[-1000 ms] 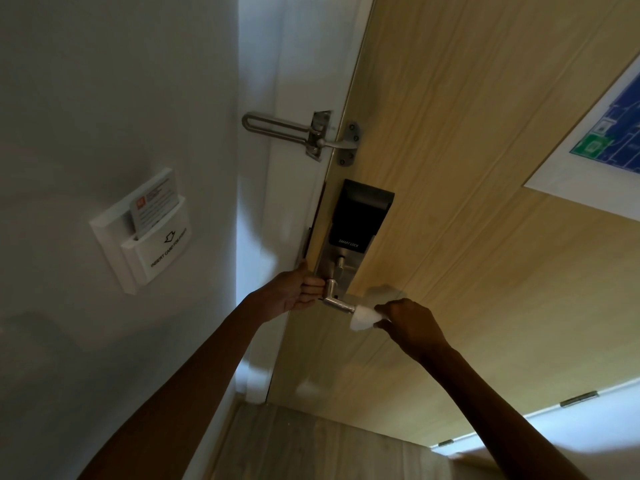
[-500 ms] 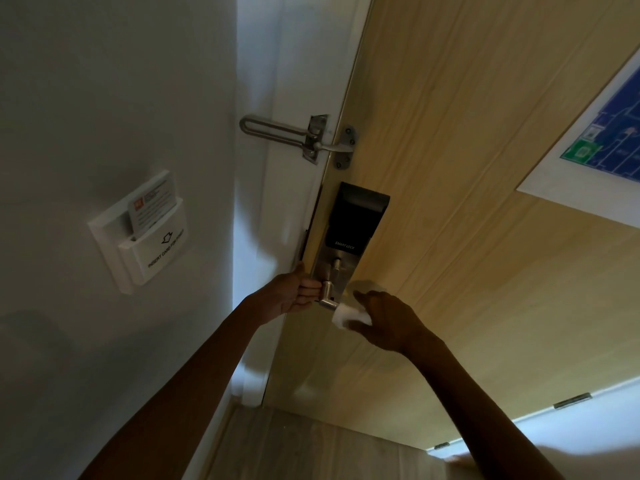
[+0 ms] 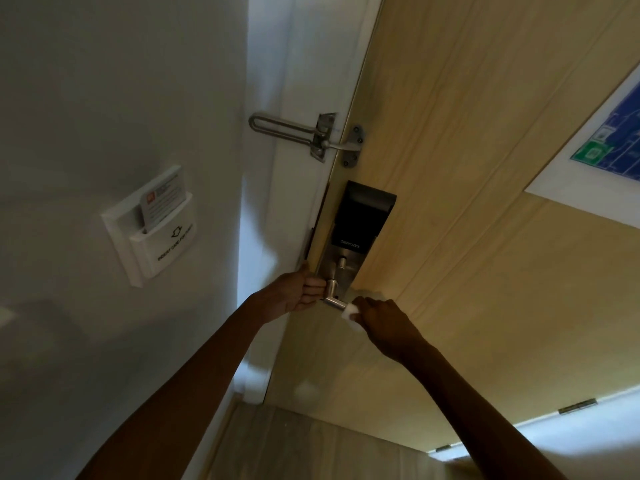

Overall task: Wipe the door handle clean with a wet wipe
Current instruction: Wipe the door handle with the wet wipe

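Observation:
A metal lever door handle (image 3: 333,299) juts from the steel plate under a black smart lock (image 3: 362,216) on the wooden door (image 3: 467,168). My left hand (image 3: 298,292) grips the door's edge beside the handle's base, fingers touching the lock plate. My right hand (image 3: 379,318) is closed on a white wet wipe (image 3: 349,310), which is wrapped around the lever's outer part. The lever's far end is hidden under the wipe and my fingers.
A metal swing-bar door guard (image 3: 311,136) sits above the lock on the white frame (image 3: 294,98). A key card holder (image 3: 156,223) with a card is on the wall at left. An evacuation plan (image 3: 602,143) hangs on the door at right.
My right hand with the wipe slid inward along the lever toward its base, then back outward a little. My left hand stayed on the door's edge.

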A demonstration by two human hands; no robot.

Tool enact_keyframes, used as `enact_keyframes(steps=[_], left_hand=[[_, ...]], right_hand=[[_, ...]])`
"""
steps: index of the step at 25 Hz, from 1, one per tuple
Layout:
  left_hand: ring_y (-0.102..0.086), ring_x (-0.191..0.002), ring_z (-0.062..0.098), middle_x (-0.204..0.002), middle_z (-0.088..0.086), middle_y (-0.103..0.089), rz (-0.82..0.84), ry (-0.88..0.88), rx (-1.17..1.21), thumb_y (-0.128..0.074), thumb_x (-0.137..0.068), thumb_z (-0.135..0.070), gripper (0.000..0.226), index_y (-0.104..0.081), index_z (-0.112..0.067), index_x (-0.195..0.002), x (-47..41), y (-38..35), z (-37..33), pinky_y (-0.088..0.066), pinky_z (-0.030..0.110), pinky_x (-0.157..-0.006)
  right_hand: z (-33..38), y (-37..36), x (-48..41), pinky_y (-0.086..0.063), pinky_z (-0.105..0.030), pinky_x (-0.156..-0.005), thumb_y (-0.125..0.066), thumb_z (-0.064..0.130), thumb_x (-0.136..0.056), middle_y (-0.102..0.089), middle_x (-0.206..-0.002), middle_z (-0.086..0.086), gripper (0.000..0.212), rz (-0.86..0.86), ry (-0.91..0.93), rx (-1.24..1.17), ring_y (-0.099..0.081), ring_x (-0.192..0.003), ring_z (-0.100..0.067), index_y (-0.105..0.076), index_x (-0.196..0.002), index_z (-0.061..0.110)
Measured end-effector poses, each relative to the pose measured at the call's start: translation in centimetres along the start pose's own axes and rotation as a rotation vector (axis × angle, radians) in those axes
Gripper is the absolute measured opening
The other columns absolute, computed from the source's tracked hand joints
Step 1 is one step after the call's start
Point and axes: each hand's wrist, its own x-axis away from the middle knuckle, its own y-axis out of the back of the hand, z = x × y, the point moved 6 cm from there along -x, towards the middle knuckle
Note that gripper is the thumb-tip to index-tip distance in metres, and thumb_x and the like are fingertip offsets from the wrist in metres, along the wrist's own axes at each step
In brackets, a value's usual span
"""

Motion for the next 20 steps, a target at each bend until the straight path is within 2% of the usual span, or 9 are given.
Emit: enact_keyframes(steps=[4, 9, 12, 17, 20], left_hand=[[-0.047, -0.132, 0.025, -0.142, 0.015, -0.050, 0.022, -0.006, -0.011, -0.014, -0.100, -0.049, 0.067, -0.048, -0.003, -0.135, -0.1, 0.1, 0.0, -0.035, 0.035, -0.113], [-0.042, -0.136, 0.025, -0.147, 0.015, -0.044, 0.128, 0.006, -0.036, -0.010, -0.097, -0.055, 0.075, -0.041, -0.002, -0.140, -0.3, 0.6, -0.1, -0.029, 0.038, -0.117], [-0.042, -0.136, 0.025, -0.147, 0.017, -0.044, 0.159, 0.020, -0.050, -0.008, -0.095, -0.060, 0.081, -0.040, -0.001, -0.140, -0.7, 0.9, -0.1, -0.029, 0.038, -0.117], [-0.043, -0.135, 0.025, -0.146, 0.017, -0.044, 0.172, 0.008, -0.049, -0.010, -0.095, -0.059, 0.079, -0.040, -0.001, -0.139, -0.9, 1.0, -0.1, -0.029, 0.040, -0.117], [-0.042, -0.136, 0.024, -0.147, 0.016, -0.043, 0.164, 0.000, -0.052, -0.010, -0.096, -0.058, 0.078, -0.040, -0.002, -0.140, -0.7, 1.0, 0.0, -0.029, 0.039, -0.117]], right_hand=[[-0.8, -0.9, 0.2, -0.046, -0.038, -0.089, -0.037, 0.032, -0.103, -0.062, -0.114, -0.008, 0.031, 0.054, 0.011, 0.018, -0.061, -0.094, -0.024, -0.049, -0.125, 0.015], [-0.1, -1.2, -0.3, -0.048, -0.036, -0.079, -0.042, 0.030, -0.101, -0.064, -0.101, -0.008, 0.025, -0.038, 0.037, 0.013, -0.060, -0.076, -0.020, -0.051, -0.118, 0.014], [1.2, -1.4, -1.3, -0.042, -0.028, -0.064, -0.044, 0.027, -0.100, -0.062, -0.096, -0.007, 0.016, -0.055, 0.041, -0.008, -0.048, -0.065, -0.012, -0.050, -0.112, 0.017], [1.4, -1.4, -1.7, -0.034, -0.024, -0.060, -0.043, 0.025, -0.100, -0.057, -0.091, -0.004, 0.015, -0.028, 0.042, -0.050, -0.046, -0.062, -0.011, -0.048, -0.113, 0.021], [-0.3, -1.2, -0.7, -0.037, -0.022, -0.056, -0.042, 0.028, -0.101, -0.056, -0.085, -0.002, 0.016, 0.024, 0.057, -0.051, -0.048, -0.060, -0.010, -0.049, -0.113, 0.020]])
